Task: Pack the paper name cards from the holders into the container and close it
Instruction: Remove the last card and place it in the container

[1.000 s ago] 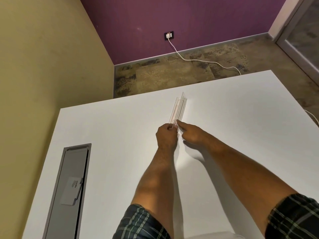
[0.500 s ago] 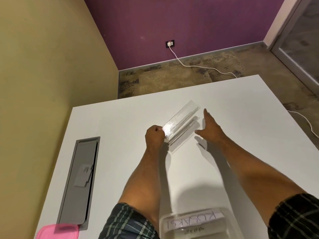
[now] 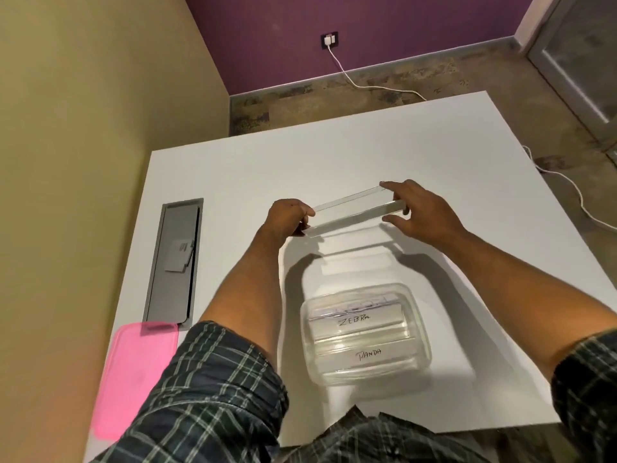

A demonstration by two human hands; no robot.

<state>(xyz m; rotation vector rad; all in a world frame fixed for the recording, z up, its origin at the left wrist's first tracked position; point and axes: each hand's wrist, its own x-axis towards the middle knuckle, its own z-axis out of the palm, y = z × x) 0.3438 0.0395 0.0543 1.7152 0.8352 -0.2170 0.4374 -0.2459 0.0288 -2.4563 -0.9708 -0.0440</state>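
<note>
White counter (image 3: 434, 155) carried the open container (image 3: 365, 332) at 6 o'clock from the holder (image 3: 357, 210). Left grip (image 3: 288, 217) and right grip (image 3: 422, 213) pinched its ends, long axis 8-to-2, above the counter.

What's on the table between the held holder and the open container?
Nothing solid in the head view: only bare white table with shadows and faint reflections lies between the clear holder, held up by both hands, and the container.
</note>
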